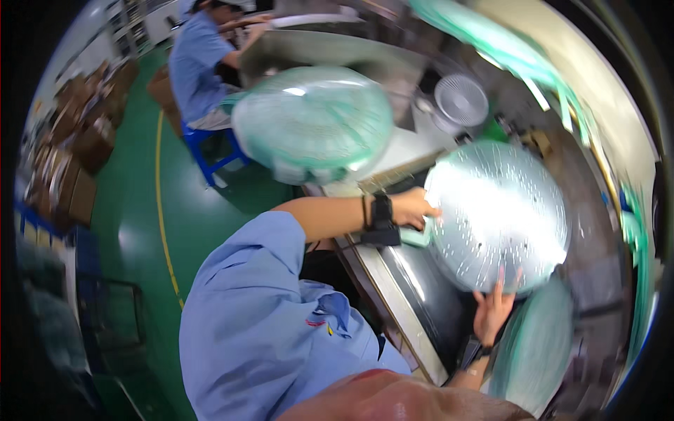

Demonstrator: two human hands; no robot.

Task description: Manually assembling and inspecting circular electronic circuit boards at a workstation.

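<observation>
The left hand (413,208) grips the near edge of a round wire fan guard (500,214); the right hand (493,313), fingers spread, props its opposite rim from below, above the dark surface (428,291). Everything is blurred.

Place: factory assembly floor | Signs: green painted floor (133,231) with yellow line (163,231) at left | stacked cardboard boxes (77,154) far left | uniformed co-worker (200,63) on blue stool (210,151), top left | metal workbench (414,295) at centre
</observation>
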